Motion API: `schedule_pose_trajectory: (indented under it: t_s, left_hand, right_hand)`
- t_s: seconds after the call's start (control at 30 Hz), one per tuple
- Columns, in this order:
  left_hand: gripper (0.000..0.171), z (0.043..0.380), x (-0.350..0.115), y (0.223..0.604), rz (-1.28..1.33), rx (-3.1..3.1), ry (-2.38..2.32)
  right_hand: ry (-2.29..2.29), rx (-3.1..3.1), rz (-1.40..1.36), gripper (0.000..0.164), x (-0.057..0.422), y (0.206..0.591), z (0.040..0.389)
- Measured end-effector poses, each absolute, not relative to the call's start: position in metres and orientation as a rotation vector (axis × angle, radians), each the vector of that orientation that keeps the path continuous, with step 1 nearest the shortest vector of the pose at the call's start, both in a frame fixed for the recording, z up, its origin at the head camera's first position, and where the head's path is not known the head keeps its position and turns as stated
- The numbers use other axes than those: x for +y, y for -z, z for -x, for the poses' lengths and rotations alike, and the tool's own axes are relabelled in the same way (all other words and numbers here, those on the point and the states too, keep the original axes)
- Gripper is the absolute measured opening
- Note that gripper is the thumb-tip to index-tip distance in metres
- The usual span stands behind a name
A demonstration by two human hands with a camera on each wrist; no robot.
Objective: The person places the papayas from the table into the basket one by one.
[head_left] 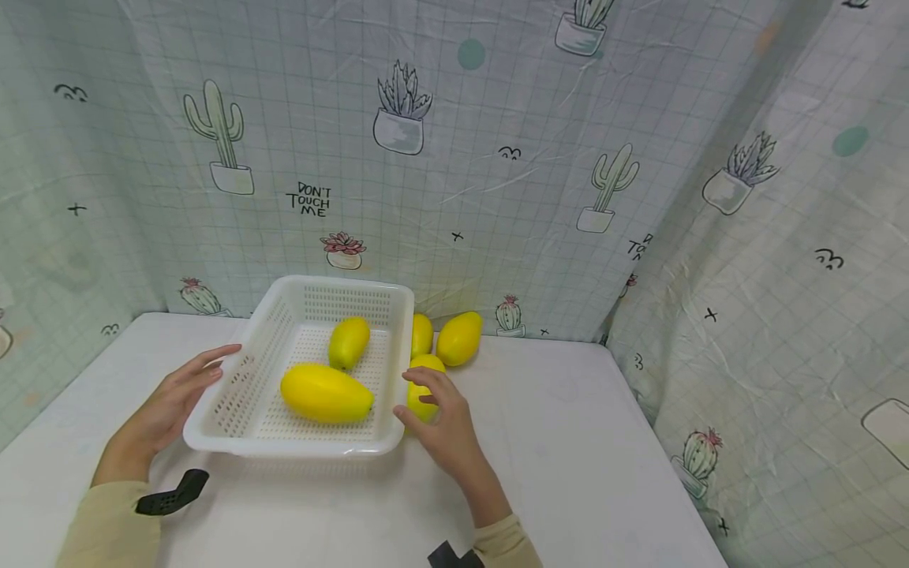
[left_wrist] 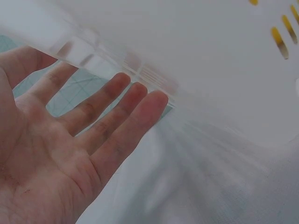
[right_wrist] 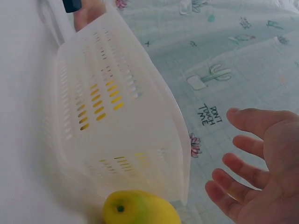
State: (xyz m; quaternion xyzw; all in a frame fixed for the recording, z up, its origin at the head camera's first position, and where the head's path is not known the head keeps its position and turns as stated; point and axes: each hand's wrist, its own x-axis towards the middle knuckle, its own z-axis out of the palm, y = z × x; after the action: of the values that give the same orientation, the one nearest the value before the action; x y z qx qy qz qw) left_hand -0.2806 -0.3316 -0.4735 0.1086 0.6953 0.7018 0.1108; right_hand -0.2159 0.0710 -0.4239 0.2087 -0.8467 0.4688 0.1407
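Note:
A white perforated plastic basket (head_left: 298, 447) holds a large, long yellow fruit (head_left: 327, 394) and a smaller yellow mango-like fruit (head_left: 349, 343). At its left side is my left hand (head_left: 166, 406); in the left wrist view the extended fingers (left_wrist: 149, 109) touch the wall beneath the rim. My right hand (head_left: 443, 426) hovers by the right rim, thumb and fingers spread and holding nothing. The right wrist view shows a gap between that hand (right_wrist: 261, 163) and the basket (right_wrist: 154, 140). Just beyond the right fingers lies a yellow fruit (head_left: 420, 404), partly hidden by them.
Several more yellow fruits sit against the basket's right side, among them one at the back right (head_left: 459, 338). The white table (head_left: 568, 442) ends at a cactus-print curtain (head_left: 454, 173) behind and at both sides.

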Motion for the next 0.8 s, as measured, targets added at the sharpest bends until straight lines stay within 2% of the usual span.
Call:
schedule_pose_trajectory:
  t_s: [0.8]
  left_hand:
    - [0.047,0.283,-0.331,0.477,-0.342,2.071,-2.051]
  right_hand:
    - [-1.386,-2.46,-0.472,0.044,0.079,0.435,0.226]
